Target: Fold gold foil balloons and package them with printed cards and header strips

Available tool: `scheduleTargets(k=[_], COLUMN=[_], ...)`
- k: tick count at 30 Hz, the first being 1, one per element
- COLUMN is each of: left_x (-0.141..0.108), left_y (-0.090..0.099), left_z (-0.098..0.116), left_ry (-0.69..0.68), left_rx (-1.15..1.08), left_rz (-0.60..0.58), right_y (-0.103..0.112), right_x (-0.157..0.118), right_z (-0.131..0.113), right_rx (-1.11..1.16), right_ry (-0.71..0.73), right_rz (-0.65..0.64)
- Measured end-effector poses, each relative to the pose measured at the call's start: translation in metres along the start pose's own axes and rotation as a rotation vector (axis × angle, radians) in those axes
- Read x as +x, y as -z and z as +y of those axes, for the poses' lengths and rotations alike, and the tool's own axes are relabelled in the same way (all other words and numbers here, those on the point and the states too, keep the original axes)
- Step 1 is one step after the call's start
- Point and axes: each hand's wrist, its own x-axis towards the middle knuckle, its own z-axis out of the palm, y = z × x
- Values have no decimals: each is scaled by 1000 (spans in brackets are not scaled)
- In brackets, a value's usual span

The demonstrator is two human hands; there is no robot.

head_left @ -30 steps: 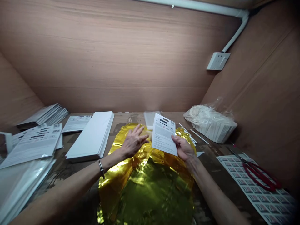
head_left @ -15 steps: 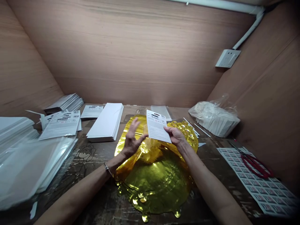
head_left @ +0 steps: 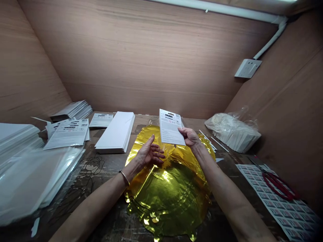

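Right hand [head_left: 191, 138] pinches a printed instruction card [head_left: 169, 127] between thumb and fingers at the card's lower right edge, holding it up over the top of a gold foil balloon [head_left: 168, 198]. The balloon lies flat at centre on a worktable [head_left: 108, 168]. Left hand [head_left: 150, 154] is open, palm up, fingers loosely spread, just over the foil; contact unclear. Stack of white cards [head_left: 116, 132] sits upper left of the balloon; red-handled scissors [head_left: 277, 186] lie on a sticker sheet [head_left: 290, 218] at lower right.
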Motion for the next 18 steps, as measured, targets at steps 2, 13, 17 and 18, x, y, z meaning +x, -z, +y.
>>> scheduleTargets(k=[2, 13, 17, 18], left_x=[-2, 1, 4, 6], left_y=[-1, 5, 11, 11], left_z=[1, -2, -2, -2], left_ry=[16, -267, -229, -227], left_rx=[17, -72, -63, -63], left_rz=[-166, 46, 215, 237], right_y=[0, 7, 23, 26], right_x=[0, -6, -33, -43], right_z=[-1, 1, -8, -8], right_rx=[27, -83, -178, -211], right_ry=[-77, -65, -186, -246], right_rz=[-17, 89, 31, -20])
